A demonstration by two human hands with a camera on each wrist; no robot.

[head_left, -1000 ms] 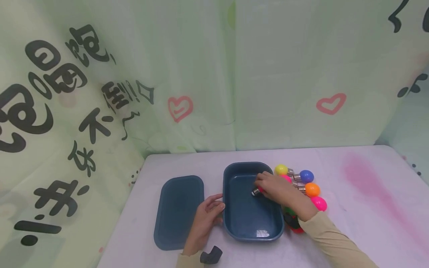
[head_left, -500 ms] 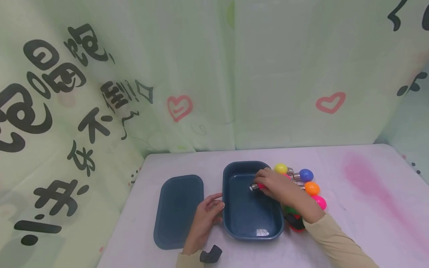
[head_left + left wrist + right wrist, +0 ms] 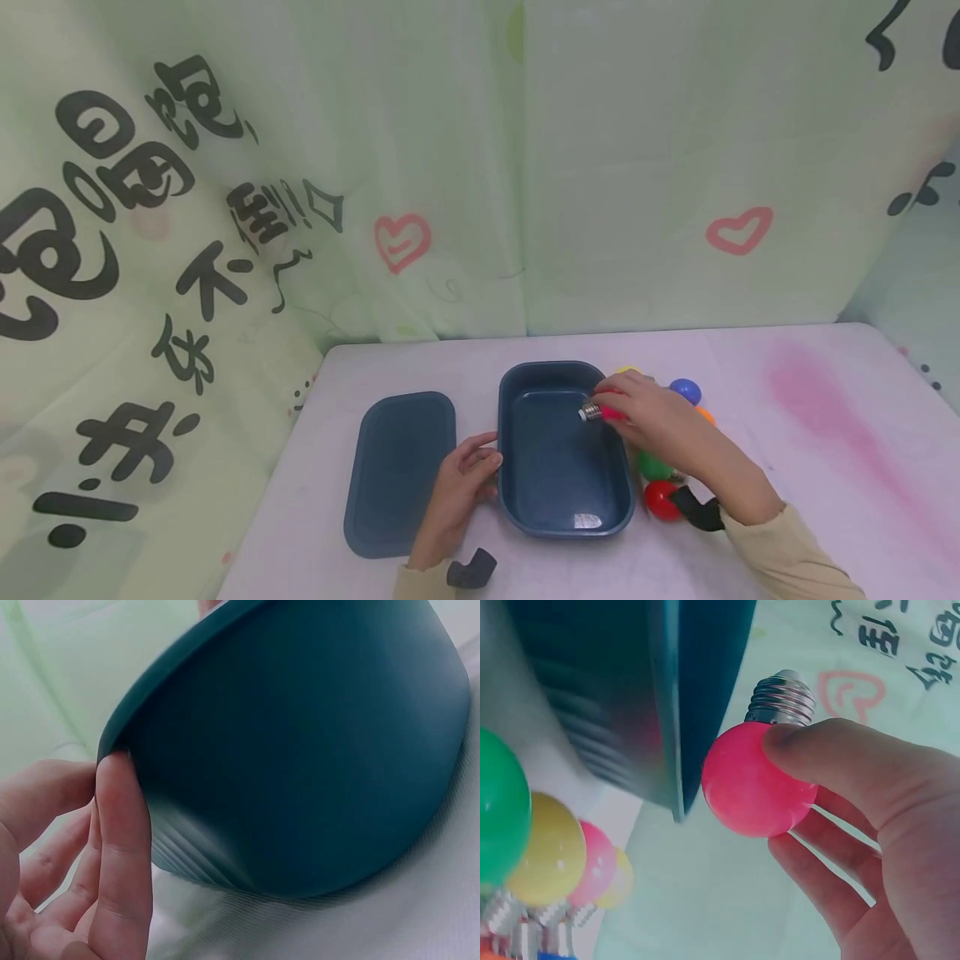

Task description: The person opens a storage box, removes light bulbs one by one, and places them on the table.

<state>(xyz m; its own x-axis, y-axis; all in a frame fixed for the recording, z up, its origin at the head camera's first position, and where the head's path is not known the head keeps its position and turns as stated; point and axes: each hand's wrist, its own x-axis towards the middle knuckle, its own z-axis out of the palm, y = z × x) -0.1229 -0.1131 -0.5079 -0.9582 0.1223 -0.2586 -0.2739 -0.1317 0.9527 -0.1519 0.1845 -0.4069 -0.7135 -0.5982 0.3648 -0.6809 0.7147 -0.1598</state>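
Note:
My right hand [image 3: 654, 415] pinches a pink light bulb [image 3: 611, 412] by its globe, over the right side of a dark blue container [image 3: 566, 530]. Its silver screw base points left in the head view. In the right wrist view, the held bulb [image 3: 757, 784] appears close beside the container's rim [image 3: 676, 750], thumb near the screw base. At the container's left side is my left hand [image 3: 459, 485]. Its relaxed fingers [image 3: 120, 825] touch the outer wall just under the rim in the left wrist view. I see bare floor inside the container.
A flat blue lid [image 3: 401, 475] lies left of the container. Several bulbs lie to its right, including blue [image 3: 686, 390], green [image 3: 654, 467] and red [image 3: 662, 501] ones, some hidden by my right hand and forearm. A curtain [image 3: 615, 167] hangs behind the table.
My right hand has moved right and slightly back with the pink bulb, toward the container's right rim. The red and green bulbs show more; the orange one shows less. My left hand stays put.

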